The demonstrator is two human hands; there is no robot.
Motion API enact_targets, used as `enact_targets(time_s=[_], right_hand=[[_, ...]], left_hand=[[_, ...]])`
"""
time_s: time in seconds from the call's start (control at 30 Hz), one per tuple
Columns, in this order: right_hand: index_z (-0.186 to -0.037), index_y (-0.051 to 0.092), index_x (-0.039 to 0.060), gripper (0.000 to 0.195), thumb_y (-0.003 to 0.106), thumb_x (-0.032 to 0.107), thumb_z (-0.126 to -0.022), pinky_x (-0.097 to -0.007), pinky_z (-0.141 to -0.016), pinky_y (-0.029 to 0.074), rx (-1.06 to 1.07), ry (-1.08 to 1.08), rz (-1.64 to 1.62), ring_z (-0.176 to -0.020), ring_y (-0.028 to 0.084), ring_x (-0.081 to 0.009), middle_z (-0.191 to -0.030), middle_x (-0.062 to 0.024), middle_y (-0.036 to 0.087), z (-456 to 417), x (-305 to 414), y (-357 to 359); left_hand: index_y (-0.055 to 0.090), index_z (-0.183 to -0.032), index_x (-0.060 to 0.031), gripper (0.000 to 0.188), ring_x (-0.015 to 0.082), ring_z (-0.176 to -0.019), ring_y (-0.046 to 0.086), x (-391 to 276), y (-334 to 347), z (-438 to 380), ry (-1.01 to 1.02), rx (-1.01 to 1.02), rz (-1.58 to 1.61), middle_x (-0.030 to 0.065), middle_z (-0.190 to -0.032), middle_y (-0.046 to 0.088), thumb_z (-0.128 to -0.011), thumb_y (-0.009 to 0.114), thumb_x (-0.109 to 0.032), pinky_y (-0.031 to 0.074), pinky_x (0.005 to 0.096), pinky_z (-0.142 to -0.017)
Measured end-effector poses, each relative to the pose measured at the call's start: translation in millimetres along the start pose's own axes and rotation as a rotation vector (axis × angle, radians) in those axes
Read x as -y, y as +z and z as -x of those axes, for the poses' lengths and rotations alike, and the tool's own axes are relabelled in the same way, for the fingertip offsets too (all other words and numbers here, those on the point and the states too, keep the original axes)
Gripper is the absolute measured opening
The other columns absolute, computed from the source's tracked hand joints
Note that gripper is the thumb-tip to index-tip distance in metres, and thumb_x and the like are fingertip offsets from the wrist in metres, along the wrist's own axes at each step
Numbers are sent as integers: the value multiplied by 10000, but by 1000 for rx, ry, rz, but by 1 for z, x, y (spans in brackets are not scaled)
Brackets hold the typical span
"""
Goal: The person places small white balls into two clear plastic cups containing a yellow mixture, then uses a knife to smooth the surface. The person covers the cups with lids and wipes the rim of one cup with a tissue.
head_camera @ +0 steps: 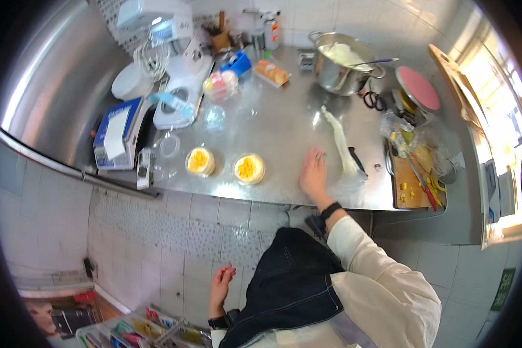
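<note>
My right hand (314, 174) rests palm down on the stainless steel worktop (282, 126), near its front edge, and no object shows in it. Just right of it lies a slack clear piping bag (341, 141) with pale cream inside, beside a black-handled tool (356, 160). To the left stand two clear cups, a left cup (200, 162) and a right cup (249, 168), each topped with pale cream and yellow fruit cubes. Below the worktop my left hand (223, 278) hangs over the floor, fingers loosely bent, holding nothing visible.
A steel pot (341, 71) of cream with a purple-handled utensil stands at the back. The wooden cutting board (402, 174) at right carries a red-handled knife (428, 191) and fruit pieces. Scissors (374, 101) lie near the pot. At left sit a scale (113, 158) and round lid (169, 145).
</note>
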State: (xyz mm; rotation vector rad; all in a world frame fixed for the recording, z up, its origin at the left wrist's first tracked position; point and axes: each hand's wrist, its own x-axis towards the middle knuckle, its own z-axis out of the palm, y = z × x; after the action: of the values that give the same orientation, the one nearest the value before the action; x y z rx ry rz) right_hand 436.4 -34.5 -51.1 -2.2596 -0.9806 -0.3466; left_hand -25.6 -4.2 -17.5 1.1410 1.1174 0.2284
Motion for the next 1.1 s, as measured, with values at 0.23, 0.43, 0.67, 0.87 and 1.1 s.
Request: enact_targets(time_s=[0.23,0.43,0.67,0.87,1.1], right_hand=[[-1443,327,10,614,479,182,-873,-486,-1110,272,253,302,289,-1327,347,-441,-1427,-187,445,-129,-41,46],[-1458,368,141,595,425,406,-929,-537,-1121,227,453,278,326,-1350,327,-425,-1478,-145,404,-240,-100,99],[-1287,532,116,458,494,400,-931,-523,-1004,391,747,62,446,-1218,484,-410,-1291,-175,555,-214,28,-33],[-1313,542,86,491,541,410,-944,-404,-902,485,1589,186,-214,-1043,617,-374,-1124,-213,651,-47,77,-155],[-1537,143,123,688,489,371,-997,-305,-1126,212,1306,894,-944,-1384,270,-209,-1547,-111,226,75,94,-133]], left_hand=[[489,-1343,-77,410,189,-1180,554,-51,-32,22,-120,-97,33,86,-1257,605,-1019,481,-328,415,360,-1012],[478,-1388,-120,490,116,-1068,540,-81,-26,14,-392,19,-162,34,-1247,602,-1004,481,-425,446,286,-880],[526,-1355,-79,431,75,-850,531,-107,-35,-26,-512,340,-175,-45,-1022,608,-998,542,-320,456,223,-778],[504,-1339,-15,405,154,-1130,536,-137,-136,-132,-117,210,-351,64,-1252,584,-978,563,-187,427,290,-983],[409,-1387,33,585,281,-1309,435,-297,-162,-284,549,-276,-607,203,-1403,460,-902,647,-192,335,366,-1092]])
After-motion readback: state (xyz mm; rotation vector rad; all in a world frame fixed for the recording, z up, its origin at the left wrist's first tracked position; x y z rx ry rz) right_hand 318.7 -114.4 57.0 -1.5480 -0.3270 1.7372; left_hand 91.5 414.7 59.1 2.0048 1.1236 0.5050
